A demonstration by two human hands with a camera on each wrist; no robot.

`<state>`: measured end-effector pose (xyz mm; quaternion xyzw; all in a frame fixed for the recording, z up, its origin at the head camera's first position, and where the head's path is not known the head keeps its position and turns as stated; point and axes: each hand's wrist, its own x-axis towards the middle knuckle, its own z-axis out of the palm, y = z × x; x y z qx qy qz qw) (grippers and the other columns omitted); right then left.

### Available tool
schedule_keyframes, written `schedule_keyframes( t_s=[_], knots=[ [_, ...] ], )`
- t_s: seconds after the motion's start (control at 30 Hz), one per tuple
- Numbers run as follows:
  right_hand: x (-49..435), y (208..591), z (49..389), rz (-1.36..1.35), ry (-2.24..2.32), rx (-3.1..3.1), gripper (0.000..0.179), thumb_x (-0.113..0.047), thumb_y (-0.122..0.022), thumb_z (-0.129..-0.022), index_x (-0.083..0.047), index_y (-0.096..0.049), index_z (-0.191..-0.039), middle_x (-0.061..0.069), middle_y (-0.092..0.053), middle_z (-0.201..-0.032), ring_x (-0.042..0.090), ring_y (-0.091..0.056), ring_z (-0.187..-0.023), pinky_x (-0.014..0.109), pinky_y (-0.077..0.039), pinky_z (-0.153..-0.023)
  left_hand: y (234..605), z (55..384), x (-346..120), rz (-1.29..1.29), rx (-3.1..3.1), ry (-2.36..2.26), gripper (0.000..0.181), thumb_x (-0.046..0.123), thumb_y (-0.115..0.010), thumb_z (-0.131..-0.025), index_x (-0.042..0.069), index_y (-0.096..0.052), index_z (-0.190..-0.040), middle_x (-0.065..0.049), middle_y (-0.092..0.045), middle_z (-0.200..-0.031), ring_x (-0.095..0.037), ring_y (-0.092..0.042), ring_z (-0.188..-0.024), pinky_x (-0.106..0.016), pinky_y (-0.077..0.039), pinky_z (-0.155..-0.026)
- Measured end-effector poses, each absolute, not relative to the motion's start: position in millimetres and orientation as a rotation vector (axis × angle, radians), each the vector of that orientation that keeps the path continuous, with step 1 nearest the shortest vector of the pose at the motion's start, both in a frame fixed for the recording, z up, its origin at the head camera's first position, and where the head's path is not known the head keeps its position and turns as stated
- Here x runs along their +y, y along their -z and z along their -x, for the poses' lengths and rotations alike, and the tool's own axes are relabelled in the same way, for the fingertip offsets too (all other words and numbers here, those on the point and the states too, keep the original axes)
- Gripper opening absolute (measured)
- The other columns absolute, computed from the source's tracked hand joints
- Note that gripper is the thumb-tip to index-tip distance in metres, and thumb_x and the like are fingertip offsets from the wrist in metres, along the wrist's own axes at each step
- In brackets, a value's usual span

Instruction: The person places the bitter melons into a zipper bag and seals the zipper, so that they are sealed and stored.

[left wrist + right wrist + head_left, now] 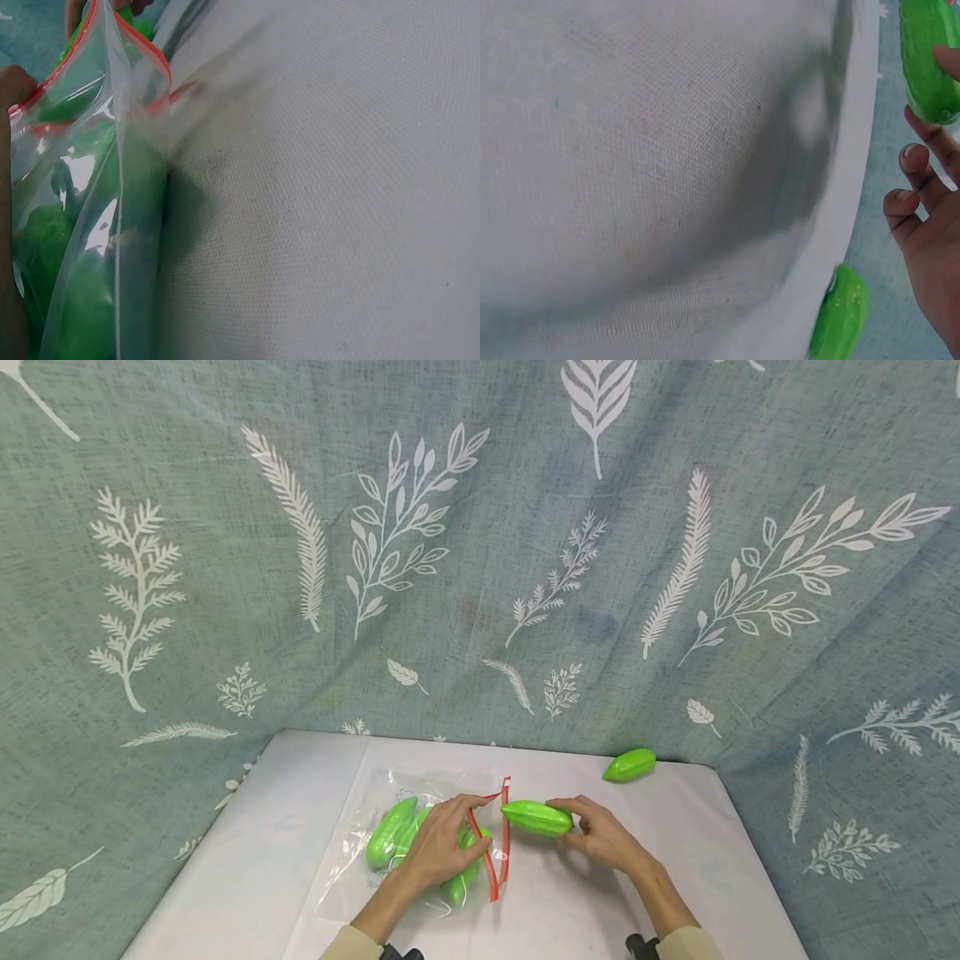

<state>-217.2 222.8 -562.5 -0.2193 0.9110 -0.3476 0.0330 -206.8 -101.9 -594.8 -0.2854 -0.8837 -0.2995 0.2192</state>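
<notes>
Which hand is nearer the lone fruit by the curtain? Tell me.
Right. The right hand, gripping another fruit, is in front of the lone fruit, slightly left; the left hand is farther left, at the bag.

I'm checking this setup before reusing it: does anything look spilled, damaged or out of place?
Nothing looks spilled or damaged. Only the lone green piece stands out mildly: it lies at the table's far edge, apart from those inside the clear bag.
</notes>
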Motion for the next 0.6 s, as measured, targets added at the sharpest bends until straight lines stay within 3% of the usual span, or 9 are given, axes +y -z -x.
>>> schedule_keyframes(
  t_s=[0.47,0.6],
  knots=[
    [211,561,218,0.708,1.065,2.758,0.056,-0.025,-0.077,-0.086,-0.036,-0.059,-0.137,-0.012,-0.062,-0.123,0.021,-0.057,-0.093,0.027,-0.045,-0.070,593,206,-102,0.788,-2.494,0.851,0.064,0.041,-0.078,-0.083,0.026,-0.055,-0.140,0.012,-0.061,-0.129,-0.011,-0.058,-0.121,-0.040,-0.046,-0.103],
    [208,562,219,0.750,1.047,2.769,0.055,-0.028,-0.076,-0.086,-0.036,-0.059,-0.138,-0.011,-0.063,-0.124,0.017,-0.057,-0.095,0.027,-0.045,-0.071,594,206,-102,0.786,-2.489,0.850,0.063,0.041,-0.078,-0.082,0.026,-0.055,-0.139,0.012,-0.061,-0.129,-0.011,-0.058,-0.121,-0.040,-0.047,-0.103]
  ],
)
